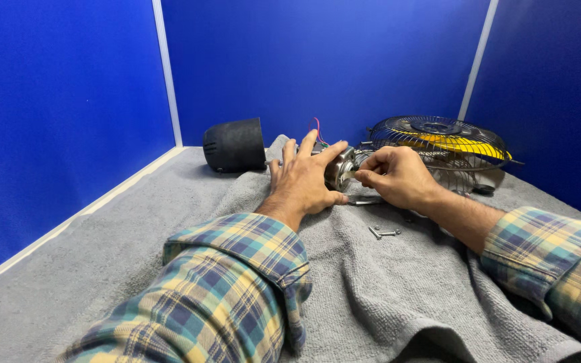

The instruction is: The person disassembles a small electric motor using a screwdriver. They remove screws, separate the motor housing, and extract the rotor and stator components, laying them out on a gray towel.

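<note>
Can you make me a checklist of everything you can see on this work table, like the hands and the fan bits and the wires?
Surface: grey towel spread over a grey carpeted table.
Job's things: small metal motor lying on the towel; fan guard of black wire with yellow blades inside, behind the right hand.
Clutter: black motor cover at the back; loose screws on the towel; a flat metal tool under the hands, kind unclear.
Grippers: left hand open, resting against the motor; right hand pinching at the motor's front end.
Cables: thin red wires poking up behind the motor.
Surroundings: blue partition walls on three sides.
</note>
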